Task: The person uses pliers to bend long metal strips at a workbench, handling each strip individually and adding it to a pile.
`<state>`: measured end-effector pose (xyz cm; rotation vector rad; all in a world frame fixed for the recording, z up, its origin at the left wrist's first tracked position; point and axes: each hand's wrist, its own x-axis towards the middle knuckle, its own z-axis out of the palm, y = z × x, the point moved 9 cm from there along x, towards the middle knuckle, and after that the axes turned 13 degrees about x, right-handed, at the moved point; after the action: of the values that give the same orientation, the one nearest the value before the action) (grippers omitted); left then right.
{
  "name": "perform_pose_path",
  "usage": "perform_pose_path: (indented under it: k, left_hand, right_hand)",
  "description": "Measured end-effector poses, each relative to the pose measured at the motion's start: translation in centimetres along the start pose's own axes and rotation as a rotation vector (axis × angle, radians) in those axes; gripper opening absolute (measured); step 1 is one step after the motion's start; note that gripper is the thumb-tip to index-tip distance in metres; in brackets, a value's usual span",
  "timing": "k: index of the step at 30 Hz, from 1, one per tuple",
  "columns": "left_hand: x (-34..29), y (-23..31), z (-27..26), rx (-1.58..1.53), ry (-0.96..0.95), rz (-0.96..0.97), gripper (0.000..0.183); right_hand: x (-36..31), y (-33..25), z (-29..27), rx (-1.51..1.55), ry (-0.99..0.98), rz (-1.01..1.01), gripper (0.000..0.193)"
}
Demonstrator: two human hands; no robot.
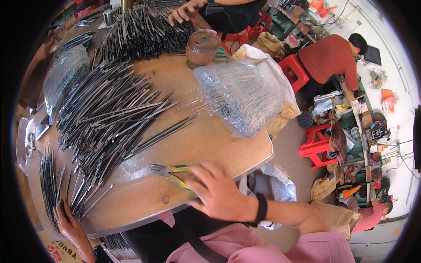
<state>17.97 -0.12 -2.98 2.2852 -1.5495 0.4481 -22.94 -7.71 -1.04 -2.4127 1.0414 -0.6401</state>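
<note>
I saw the right hand (223, 197) loosely open at pliers (163, 171); left hand (70, 228), grip unclear; silvery wires (254, 96) bagged; dark rods (105, 118) unbagged.

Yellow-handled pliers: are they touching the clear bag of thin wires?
Apart. The head view shows bare wooden tabletop between the pliers and the bag.

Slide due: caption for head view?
Right hand near yellow-handled pliers, left hand at a small bundle of dark rods on a wooden table.
</note>
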Motion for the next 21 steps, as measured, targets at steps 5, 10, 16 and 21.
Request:
perform_pose_path:
  k: [5, 10, 16, 21]
  left_hand:
    - [-2.3, -0.2, 1.0, 0.032, -0.053, -0.008, 0.019]
    - [-2.8, -0.8, 0.9, 0.083, -0.032, -0.040, 0.022]
    - [-3.3, 3.2, -3.9, 0.058, 0.077, 0.039, 0.021]
    - [-4.7, 8.5, -7.6, -0.030, 0.045, 0.156, 0.013]
  right_hand:
    - [-14.2, 1.6, -0.2, 0.228, -0.116, 0.272, 0.024]
    - [-29.8, 4.3, 2.8, 0.332, -0.283, 1.016, 0.033]
    - [-44.1, 8.5, 9.7, 0.464, -0.561, 1.535, 0.036]
    - [-45.0, 9.2, 10.3, 0.493, -0.513, 1.564, 0.035]
